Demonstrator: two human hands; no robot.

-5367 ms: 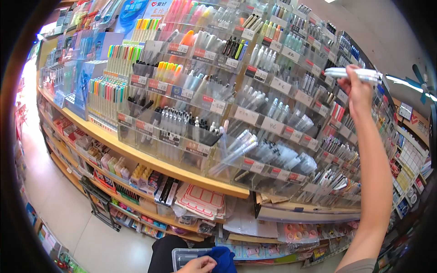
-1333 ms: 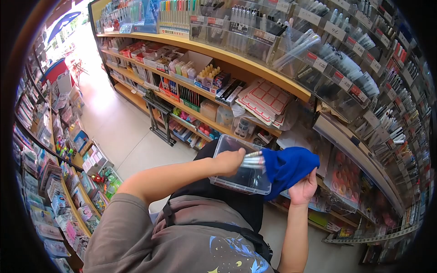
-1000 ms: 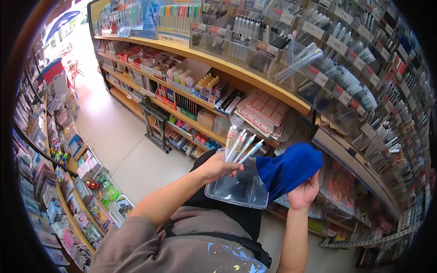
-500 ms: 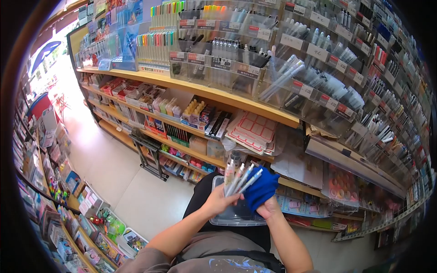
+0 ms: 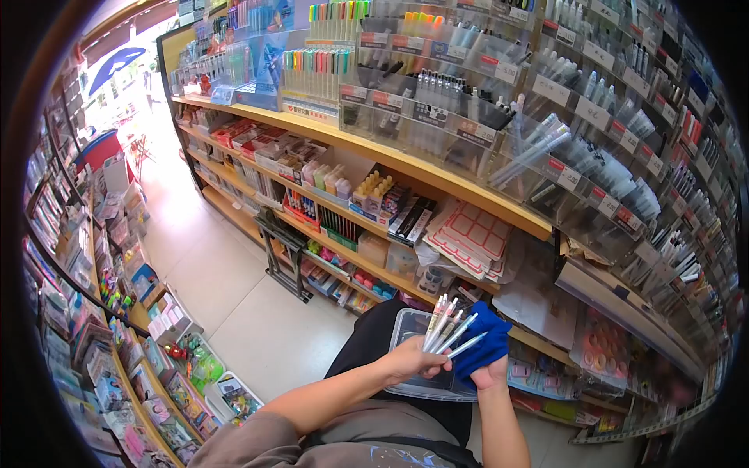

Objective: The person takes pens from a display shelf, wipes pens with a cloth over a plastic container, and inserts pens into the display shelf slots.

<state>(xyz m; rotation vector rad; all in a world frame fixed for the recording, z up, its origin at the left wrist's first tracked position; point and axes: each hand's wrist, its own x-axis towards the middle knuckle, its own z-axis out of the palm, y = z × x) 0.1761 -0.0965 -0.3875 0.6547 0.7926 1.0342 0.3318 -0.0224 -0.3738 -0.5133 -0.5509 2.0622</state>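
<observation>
Several pens (image 5: 443, 324) fan upward out of my left hand (image 5: 417, 357), whose fingers are closed around their lower ends. My right hand (image 5: 490, 375) grips a blue cloth (image 5: 482, 339), which is bunched up just right of the pens. The cloth lies close against the pens; whether it touches them I cannot tell. Beneath both hands a clear plastic box (image 5: 406, 321) rests on my lap, partly hidden by my hands and the cloth.
Ahead stands a wooden shelf (image 5: 359, 152) with clear pen holders (image 5: 460, 125) on top and boxed stationery below. A folded black metal stand (image 5: 282, 253) leans by the lower shelves. At left, a rack (image 5: 125, 366) of small goods lines the tiled aisle (image 5: 257, 327).
The view has turned left, so the shelves and my hands sit further right. The pens are tilted more to the right, toward the cloth. Both hands keep their hold.
</observation>
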